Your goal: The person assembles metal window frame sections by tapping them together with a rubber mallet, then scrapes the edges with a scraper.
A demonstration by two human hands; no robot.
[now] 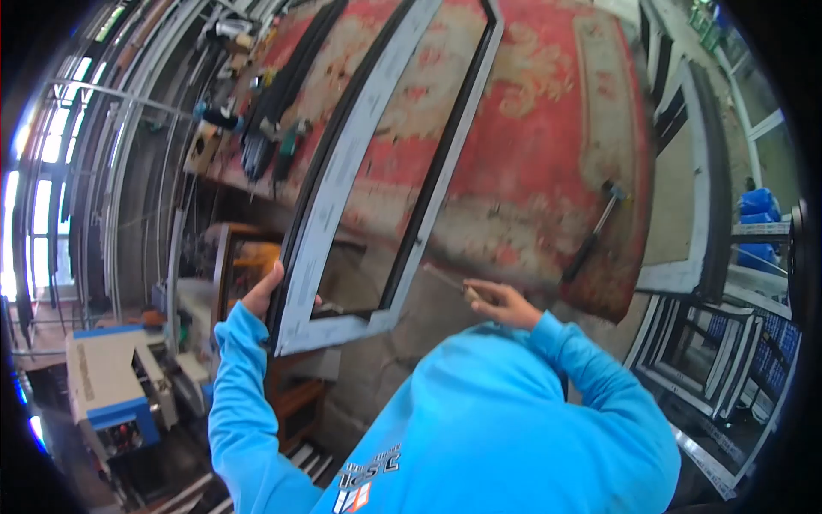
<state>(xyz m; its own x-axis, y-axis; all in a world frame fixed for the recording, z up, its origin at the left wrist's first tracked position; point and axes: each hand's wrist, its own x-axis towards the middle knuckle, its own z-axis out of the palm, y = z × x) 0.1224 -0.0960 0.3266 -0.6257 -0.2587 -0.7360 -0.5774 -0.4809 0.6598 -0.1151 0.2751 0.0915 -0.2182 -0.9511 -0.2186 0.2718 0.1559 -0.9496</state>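
Note:
My left hand (262,296) is wrapped round the lower left edge of a long window frame (336,184), whose white-grey faces carry printed film and whose edges are dark. The frame slants across the carpet-covered table, its near end sticking out past the table's edge. In my right hand (505,306) is a thin screwdriver (443,278), its slightly blurred shaft pointing toward the frame's right side. The fingers are closed on its handle, apart from the frame.
A hammer (597,230) lies on the table's red carpet (548,128) to the right. Power tools (272,152) sit at the left edge. More frames (692,197) lean at the right. A beige-and-blue machine (107,377) stands at lower left, near upright metal profiles (141,188).

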